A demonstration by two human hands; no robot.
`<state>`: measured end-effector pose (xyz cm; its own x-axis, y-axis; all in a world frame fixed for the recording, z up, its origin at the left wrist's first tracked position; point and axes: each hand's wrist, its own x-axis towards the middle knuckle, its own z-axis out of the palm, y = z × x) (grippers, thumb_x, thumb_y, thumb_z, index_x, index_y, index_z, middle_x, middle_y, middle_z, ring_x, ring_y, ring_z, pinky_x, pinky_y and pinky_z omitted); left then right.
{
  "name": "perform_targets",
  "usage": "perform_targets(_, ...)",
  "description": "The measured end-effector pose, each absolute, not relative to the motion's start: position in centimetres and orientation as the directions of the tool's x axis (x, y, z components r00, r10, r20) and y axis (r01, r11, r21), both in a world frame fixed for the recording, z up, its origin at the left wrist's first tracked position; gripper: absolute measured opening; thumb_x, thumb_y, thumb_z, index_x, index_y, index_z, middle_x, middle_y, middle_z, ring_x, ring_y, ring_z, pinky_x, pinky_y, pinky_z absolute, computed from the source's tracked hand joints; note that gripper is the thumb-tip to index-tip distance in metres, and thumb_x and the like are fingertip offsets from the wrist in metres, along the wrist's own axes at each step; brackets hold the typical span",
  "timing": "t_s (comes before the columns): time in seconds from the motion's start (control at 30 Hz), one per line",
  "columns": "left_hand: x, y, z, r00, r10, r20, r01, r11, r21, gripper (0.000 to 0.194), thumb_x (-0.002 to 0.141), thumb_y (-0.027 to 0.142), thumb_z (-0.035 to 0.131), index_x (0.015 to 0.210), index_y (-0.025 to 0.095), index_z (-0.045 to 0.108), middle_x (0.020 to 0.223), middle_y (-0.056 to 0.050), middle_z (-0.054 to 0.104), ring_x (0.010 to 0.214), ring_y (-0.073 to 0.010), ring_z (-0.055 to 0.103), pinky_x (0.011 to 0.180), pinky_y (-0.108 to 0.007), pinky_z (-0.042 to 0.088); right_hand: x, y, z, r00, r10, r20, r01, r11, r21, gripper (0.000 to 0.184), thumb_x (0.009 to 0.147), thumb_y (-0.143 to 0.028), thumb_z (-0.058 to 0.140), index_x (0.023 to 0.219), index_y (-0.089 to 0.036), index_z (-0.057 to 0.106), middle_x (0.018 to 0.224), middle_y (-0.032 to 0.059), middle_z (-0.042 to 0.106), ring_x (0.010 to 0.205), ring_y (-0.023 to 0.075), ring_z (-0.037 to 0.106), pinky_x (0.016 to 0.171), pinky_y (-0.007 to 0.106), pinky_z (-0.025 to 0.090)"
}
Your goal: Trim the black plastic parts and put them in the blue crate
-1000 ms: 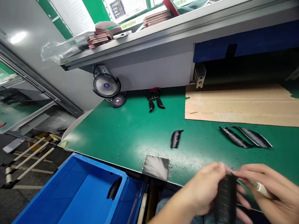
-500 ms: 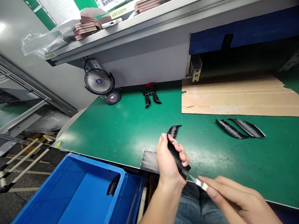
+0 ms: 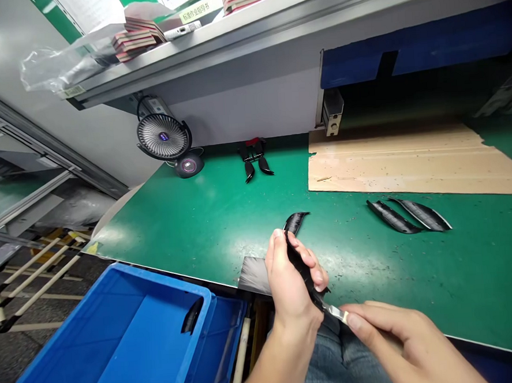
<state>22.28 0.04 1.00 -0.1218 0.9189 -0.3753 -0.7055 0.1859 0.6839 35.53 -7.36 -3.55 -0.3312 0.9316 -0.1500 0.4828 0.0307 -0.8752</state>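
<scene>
My left hand grips a long, ribbed black curved strip upright between thumb and fingers. My right hand is shut on a small knife with a pale handle, and its steel blade touches the lower end of the strip. Just beyond my left fingertips, another black piece lies on the green mat, partly hidden behind them. Two more black curved pieces lie side by side further right.
A blue plastic crate with a black piece inside stands below the mat's front edge at left. Nearby lie a dark square pad and a cardboard sheet. A small fan stands by the wall, beneath a shelf holding stacked booklets.
My hands have moved left from the mat's front edge, and the strip has turned from lying across them to upright. The knife blade has come to its lower end. The view has shifted slightly.
</scene>
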Motion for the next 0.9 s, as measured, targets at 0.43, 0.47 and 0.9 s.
perform_targets(0.43, 22.4, 0.0, 0.9, -0.202, 0.914, -0.351, -0.649, 0.144, 0.747, 0.029, 0.09, 0.043, 0.048, 0.072, 0.02, 0.044, 0.047, 0.006, 0.042, 0.033, -0.0075, 0.034, 0.032, -0.017, 0.027, 34.6, -7.5, -3.0, -0.215, 0.976, -0.041, 0.69, 0.123, -0.713, 0.034, 0.098, -0.037, 0.033, 0.075, -0.026, 0.056, 0.065, -0.0022, 0.056, 0.056, 0.014, 0.057, 0.052, 0.023, 0.043)
perform_targets(0.47, 22.4, 0.0, 0.9, -0.206, 0.913, -0.353, -0.646, 0.144, 0.749, 0.029, 0.09, 0.043, 0.048, 0.072, 0.02, 0.044, 0.047, 0.006, 0.042, 0.033, -0.0075, 0.034, 0.032, -0.017, 0.027, 34.6, -7.5, -3.1, -0.215, 0.976, -0.018, 0.707, 0.143, -0.692, 0.034, 0.098, -0.036, 0.033, 0.077, -0.027, 0.057, 0.065, -0.0024, 0.056, 0.056, 0.014, 0.057, 0.052, 0.023, 0.044)
perform_targets(0.9, 19.9, 3.4, -0.9, -0.209, 0.917, -0.341, -0.484, 0.206, 0.85, 0.025, 0.089, 0.045, 0.043, 0.08, 0.022, 0.041, 0.058, 0.006, 0.045, 0.041, -0.009, 0.043, 0.04, -0.019, 0.036, 35.1, -9.3, -5.3, 0.062, 0.779, 0.623, 0.816, 0.319, -0.481, 0.03, 0.088, -0.022, 0.061, 0.118, -0.02, 0.061, 0.085, 0.0035, 0.065, 0.069, 0.0138, 0.061, 0.068, 0.025, 0.043)
